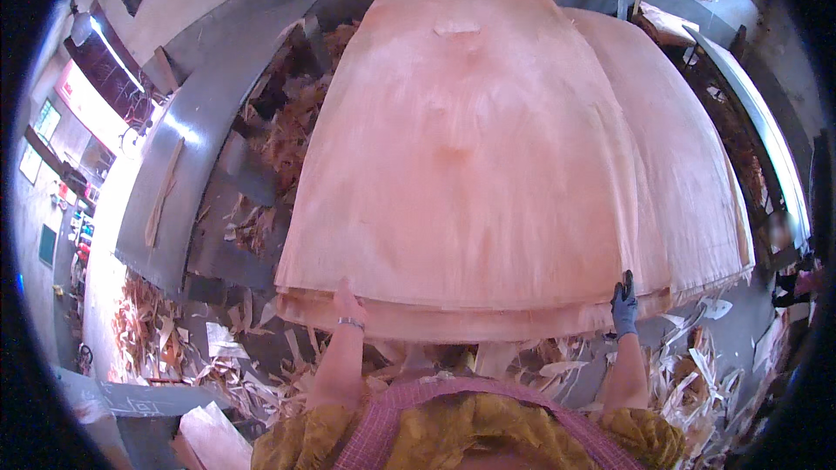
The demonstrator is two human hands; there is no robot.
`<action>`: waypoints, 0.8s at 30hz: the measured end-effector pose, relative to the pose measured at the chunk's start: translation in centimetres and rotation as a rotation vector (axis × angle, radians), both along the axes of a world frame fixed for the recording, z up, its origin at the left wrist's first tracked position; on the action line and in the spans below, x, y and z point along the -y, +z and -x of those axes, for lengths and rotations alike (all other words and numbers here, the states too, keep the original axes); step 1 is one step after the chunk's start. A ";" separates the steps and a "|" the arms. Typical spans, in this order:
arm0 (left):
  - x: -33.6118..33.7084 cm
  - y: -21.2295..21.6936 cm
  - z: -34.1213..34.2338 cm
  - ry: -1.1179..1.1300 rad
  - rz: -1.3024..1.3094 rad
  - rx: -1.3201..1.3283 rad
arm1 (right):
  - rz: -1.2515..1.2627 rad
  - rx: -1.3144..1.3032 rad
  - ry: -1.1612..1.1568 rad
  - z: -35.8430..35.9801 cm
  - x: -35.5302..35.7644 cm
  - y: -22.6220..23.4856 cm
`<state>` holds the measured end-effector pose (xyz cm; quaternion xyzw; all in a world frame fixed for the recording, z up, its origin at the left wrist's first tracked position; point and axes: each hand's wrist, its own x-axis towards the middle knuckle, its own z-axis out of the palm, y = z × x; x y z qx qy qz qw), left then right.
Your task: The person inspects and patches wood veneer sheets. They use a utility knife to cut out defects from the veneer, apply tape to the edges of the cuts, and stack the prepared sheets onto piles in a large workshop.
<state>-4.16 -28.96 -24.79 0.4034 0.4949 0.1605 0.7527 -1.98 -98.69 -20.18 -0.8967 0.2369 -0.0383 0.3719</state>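
Observation:
A broad stack of thin pinkish wood veneer sheets (470,209) lies in front of me, its near edges uneven and layered. At the near left part of the edge is my bare left hand (349,306), with a band round its wrist. It is closed on the rim of the top veneer sheet, though its fingers blend into the wood colour. My right hand (623,306), in a grey-blue glove with dark fingertips, grips the same edge near the right corner. What lies under the edge at each hand is hidden.
More veneer sheets (688,148) lie to the right, partly beneath the stack. A long grey metal panel (187,165) slopes at the left, with a wood strip (165,191) on it. Torn veneer scraps (697,374) litter the floor around my front. Another person's dark-gloved hand (791,285) shows at far right.

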 end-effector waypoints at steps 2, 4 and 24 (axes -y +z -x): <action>0.4 0.1 0.1 0.033 -0.187 0.001 | 0.204 0.055 0.080 1.0 1.4 -0.5; -1.9 -2.0 0.5 0.219 -0.063 0.060 | 0.125 0.105 0.078 1.6 2.8 -2.4; -5.1 -4.9 0.6 0.163 -0.131 -0.243 | 0.140 0.079 0.207 -0.1 7.1 -8.1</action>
